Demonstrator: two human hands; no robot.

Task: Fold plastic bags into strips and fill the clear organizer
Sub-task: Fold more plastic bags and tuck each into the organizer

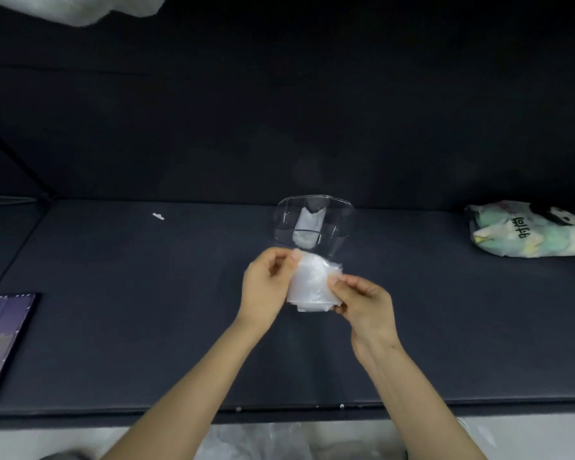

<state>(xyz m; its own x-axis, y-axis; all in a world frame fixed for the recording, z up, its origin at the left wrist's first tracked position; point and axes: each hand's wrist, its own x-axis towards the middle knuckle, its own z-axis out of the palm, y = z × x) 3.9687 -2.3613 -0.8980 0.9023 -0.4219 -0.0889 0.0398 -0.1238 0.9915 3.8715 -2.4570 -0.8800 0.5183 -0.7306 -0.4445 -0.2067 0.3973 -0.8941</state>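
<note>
I am pinching the plastic bag (309,283) with my left hand (266,287) at 10 o'clock and my right hand (362,307) at 4; keeping the edges aligned should let it slot into the clear organizer (314,224) at 12.

Dark desk (146,327). On it: clear organizer (341,220) in the middle w/ a white strip (307,224) inside, purple phone (4,340) at left edge, printed bag (528,230) far right, tiny white bit (158,216) near the back.
</note>
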